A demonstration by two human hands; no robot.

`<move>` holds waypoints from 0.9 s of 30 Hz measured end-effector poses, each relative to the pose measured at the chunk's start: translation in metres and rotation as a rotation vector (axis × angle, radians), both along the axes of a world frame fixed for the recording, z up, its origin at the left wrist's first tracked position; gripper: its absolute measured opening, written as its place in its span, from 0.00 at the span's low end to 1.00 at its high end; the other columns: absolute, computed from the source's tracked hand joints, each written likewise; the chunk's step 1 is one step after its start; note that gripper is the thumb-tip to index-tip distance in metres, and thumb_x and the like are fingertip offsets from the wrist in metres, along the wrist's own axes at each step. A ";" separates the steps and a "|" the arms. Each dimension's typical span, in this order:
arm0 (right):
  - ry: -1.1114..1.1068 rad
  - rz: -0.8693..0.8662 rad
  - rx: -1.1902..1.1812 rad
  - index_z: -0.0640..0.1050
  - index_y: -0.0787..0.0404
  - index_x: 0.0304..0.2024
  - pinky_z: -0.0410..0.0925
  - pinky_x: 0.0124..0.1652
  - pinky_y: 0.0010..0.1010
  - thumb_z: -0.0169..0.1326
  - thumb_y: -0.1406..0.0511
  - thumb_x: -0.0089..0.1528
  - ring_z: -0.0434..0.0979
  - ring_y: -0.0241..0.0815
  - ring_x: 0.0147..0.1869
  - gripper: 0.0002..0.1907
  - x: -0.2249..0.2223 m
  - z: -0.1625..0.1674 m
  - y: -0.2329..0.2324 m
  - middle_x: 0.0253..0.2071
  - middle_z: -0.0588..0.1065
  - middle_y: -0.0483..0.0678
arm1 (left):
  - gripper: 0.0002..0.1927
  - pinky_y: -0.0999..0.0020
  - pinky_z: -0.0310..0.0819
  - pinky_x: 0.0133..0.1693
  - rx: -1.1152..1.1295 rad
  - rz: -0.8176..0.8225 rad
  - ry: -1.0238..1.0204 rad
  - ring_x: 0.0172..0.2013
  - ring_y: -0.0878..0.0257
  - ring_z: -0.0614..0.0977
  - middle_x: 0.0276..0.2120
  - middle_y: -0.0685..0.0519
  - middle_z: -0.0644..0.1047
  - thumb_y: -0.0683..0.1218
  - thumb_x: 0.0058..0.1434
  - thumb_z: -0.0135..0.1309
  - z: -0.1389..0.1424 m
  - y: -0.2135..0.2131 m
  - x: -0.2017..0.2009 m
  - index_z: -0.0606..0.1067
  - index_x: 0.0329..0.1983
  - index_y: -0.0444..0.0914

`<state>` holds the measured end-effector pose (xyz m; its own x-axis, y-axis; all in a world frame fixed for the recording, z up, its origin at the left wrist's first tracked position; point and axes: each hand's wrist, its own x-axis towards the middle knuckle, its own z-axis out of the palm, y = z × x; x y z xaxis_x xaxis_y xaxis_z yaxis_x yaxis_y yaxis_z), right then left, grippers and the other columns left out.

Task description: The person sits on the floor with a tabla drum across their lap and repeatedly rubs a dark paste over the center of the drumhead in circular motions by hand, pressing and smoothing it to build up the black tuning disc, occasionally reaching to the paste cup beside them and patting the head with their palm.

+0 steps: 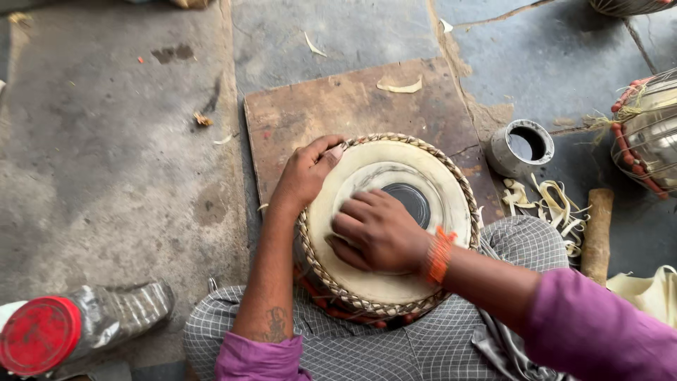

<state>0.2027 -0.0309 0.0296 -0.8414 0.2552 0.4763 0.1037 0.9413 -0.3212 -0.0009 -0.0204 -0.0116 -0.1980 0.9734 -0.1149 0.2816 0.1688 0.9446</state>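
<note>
A small drum [389, 226] with a pale skin head and a braided rim rested on the person's lap, between the knees of checked grey trousers [395, 346]. The right hand [377, 233] lay flat on the skin, fingers pressed together and curled slightly, their tips just beside the black circle [410, 201] at the centre of the head. An orange thread band [438, 254] circled that wrist. The left hand [307, 173] gripped the far left edge of the drum, thumb and fingers closed over the braided rim, pinching it.

Beyond both hands a worn brown board [338, 113] lay on the concrete floor [106, 141], the drum's far edge overlapping it. Past the right hand, a small metal cup [522, 147] stood on the floor, and just beside it lay a heap of pale hide strips [550, 204] and a wooden stick [598, 233]. Farther right, a metal-bodied drum [649, 134] with red lacing sat at the edge of view. Near the left elbow lay a clear plastic bottle [84, 328] with a red cap, on its side.
</note>
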 end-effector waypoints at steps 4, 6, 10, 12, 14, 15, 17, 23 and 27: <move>0.080 -0.113 0.048 0.73 0.61 0.35 0.65 0.38 0.44 0.60 0.62 0.60 0.71 0.54 0.36 0.11 -0.022 0.011 0.061 0.32 0.70 0.51 | 0.16 0.59 0.76 0.48 0.079 0.187 0.269 0.43 0.57 0.83 0.41 0.48 0.83 0.52 0.65 0.55 0.011 -0.027 0.003 0.80 0.51 0.41; 0.035 -0.191 0.098 0.71 0.60 0.30 0.66 0.37 0.45 0.60 0.62 0.62 0.71 0.55 0.35 0.13 -0.003 0.019 0.074 0.30 0.69 0.52 | 0.16 0.58 0.76 0.48 0.051 0.251 0.401 0.43 0.55 0.83 0.39 0.47 0.83 0.54 0.63 0.57 0.012 -0.038 0.002 0.80 0.46 0.39; -0.049 -0.151 -0.005 0.72 0.61 0.30 0.66 0.35 0.43 0.60 0.60 0.62 0.71 0.52 0.33 0.13 0.034 0.019 0.041 0.28 0.68 0.51 | 0.21 0.60 0.75 0.51 0.200 0.186 0.361 0.49 0.55 0.81 0.47 0.46 0.80 0.54 0.59 0.61 0.002 -0.029 -0.002 0.77 0.50 0.38; -0.006 -0.131 -0.125 0.74 0.59 0.31 0.66 0.33 0.41 0.60 0.60 0.61 0.71 0.49 0.32 0.12 0.038 0.014 0.015 0.27 0.69 0.50 | 0.23 0.61 0.73 0.54 0.256 0.050 0.197 0.53 0.57 0.79 0.55 0.46 0.78 0.52 0.60 0.60 -0.005 -0.014 -0.006 0.75 0.57 0.39; -0.012 -0.005 -0.047 0.70 0.58 0.26 0.64 0.32 0.40 0.62 0.59 0.60 0.68 0.47 0.29 0.16 0.023 0.006 0.000 0.25 0.67 0.48 | 0.22 0.63 0.69 0.59 0.136 -0.149 -0.030 0.59 0.59 0.76 0.61 0.48 0.76 0.50 0.65 0.56 -0.011 0.000 -0.008 0.75 0.63 0.42; 0.015 0.021 -0.040 0.70 0.58 0.28 0.64 0.34 0.40 0.62 0.59 0.61 0.69 0.48 0.31 0.15 0.014 0.003 -0.005 0.27 0.67 0.48 | 0.22 0.64 0.69 0.59 0.109 -0.156 -0.063 0.59 0.59 0.77 0.61 0.48 0.77 0.50 0.66 0.53 -0.014 0.003 -0.007 0.75 0.63 0.43; 0.066 0.066 -0.019 0.71 0.59 0.30 0.64 0.36 0.40 0.61 0.60 0.62 0.70 0.49 0.34 0.15 -0.005 -0.001 -0.001 0.29 0.67 0.49 | 0.21 0.64 0.70 0.61 0.051 -0.168 -0.122 0.59 0.58 0.79 0.61 0.48 0.79 0.50 0.69 0.48 -0.014 0.006 -0.008 0.75 0.64 0.44; 0.075 0.021 0.112 0.73 0.60 0.33 0.66 0.39 0.42 0.60 0.59 0.59 0.71 0.52 0.38 0.13 -0.028 0.012 0.066 0.33 0.70 0.51 | 0.22 0.60 0.64 0.63 0.109 -0.140 0.080 0.64 0.53 0.72 0.63 0.46 0.73 0.51 0.69 0.48 -0.011 0.000 -0.009 0.72 0.65 0.44; -0.055 -0.116 0.068 0.73 0.60 0.30 0.66 0.38 0.42 0.61 0.57 0.60 0.71 0.52 0.35 0.15 0.019 0.026 0.070 0.30 0.69 0.51 | 0.21 0.60 0.66 0.62 -0.085 -0.067 0.050 0.62 0.54 0.75 0.61 0.46 0.74 0.55 0.68 0.48 -0.011 -0.001 -0.006 0.75 0.62 0.48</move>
<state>0.2213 0.0392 0.0556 -0.8333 0.3212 0.4500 0.2289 0.9413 -0.2480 -0.0066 -0.0214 -0.0223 -0.1401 0.9719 -0.1894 0.3411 0.2270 0.9122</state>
